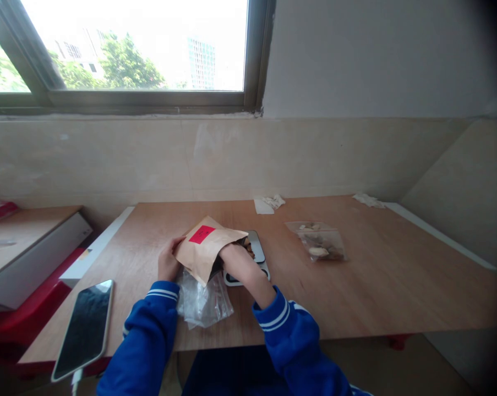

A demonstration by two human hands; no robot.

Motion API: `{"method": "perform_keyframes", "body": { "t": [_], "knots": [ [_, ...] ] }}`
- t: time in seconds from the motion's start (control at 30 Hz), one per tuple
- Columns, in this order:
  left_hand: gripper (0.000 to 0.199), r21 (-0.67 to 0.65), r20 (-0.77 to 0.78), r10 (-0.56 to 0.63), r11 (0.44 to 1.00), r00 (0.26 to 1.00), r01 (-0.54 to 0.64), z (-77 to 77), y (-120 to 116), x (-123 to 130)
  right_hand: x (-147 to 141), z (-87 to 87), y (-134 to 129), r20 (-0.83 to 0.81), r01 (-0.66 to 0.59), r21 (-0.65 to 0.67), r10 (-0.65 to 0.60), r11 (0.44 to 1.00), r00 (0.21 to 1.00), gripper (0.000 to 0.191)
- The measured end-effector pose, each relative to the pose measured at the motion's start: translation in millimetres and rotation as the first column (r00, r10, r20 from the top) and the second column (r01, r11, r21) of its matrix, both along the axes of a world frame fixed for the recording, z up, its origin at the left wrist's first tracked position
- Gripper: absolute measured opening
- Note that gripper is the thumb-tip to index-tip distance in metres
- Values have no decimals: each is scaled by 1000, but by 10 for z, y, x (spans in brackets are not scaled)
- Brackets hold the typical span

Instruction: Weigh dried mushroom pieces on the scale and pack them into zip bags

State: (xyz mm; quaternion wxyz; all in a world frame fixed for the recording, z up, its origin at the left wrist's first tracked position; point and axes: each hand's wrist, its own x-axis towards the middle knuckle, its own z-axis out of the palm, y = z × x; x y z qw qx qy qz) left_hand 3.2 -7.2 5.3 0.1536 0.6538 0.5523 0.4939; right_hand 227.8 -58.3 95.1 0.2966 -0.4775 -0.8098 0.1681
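Note:
A kraft paper bag (202,247) with a red label stands tilted on the wooden table (355,291), its mouth facing right. My left hand (169,259) grips the bag's left side. My right hand (236,262) lies at the bag's mouth, with its fingers hidden by the paper. Just past it, a flat dark-and-white tray or scale (256,247) holds brown food pieces, partly covered by the bag. A crumpled clear plastic bag (203,302) lies under my wrists.
A clear bag of brown food pieces (319,242) lies to the right. Crumpled white paper (271,203) and a tissue (369,199) sit along the back wall. A smartphone (83,330) with a cable lies at the near left edge. A separate wooden surface (21,236) stands left.

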Motion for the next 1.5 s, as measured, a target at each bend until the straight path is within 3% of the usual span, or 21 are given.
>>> {"method": "perform_keyframes", "body": {
  "t": [0.1,0.17,0.3,0.4,0.5,0.67,0.77,0.87,1.07,1.17,1.5],
  "knots": [
    [37,-20,11,-1,1000,1000,1,0,6,3,124,151,-42,55,-92,3,92,996,994,35],
    [38,-31,21,3,1000,1000,-2,1,8,7,219,263,-72,5,-129,12,129,992,992,30],
    [38,-49,26,19,999,999,-17,-4,10,4,388,443,-148,-245,-122,99,143,988,959,18],
    [43,-62,6,22,998,1000,-21,-21,18,-15,521,442,-158,-497,-35,131,97,991,862,8],
    [45,-94,-36,64,993,997,-67,-48,45,-44,720,248,-57,-691,104,83,-18,991,723,30],
    [48,-132,-40,91,987,995,-95,-101,107,-82,1110,-407,273,-770,319,-118,-289,941,569,36],
    [48,-122,-68,124,984,990,-132,-114,121,-89,1210,-778,426,-709,350,-247,-415,904,570,38],
    [47,-129,-103,164,976,981,-177,-108,111,-91,1173,-996,512,-671,312,-274,-413,910,616,36],
    [49,-202,-113,276,934,954,-294,-88,91,-92,1027,-1071,579,-611,348,-238,-418,907,672,35],
    [52,-184,-63,274,942,960,-281,-88,93,-91,1032,-1048,569,-585,420,-183,-442,889,680,37],
    [58,-110,28,263,960,964,-258,-50,84,-54,1160,-1171,436,-571,565,-179,-553,805,607,40]
  ]
}}
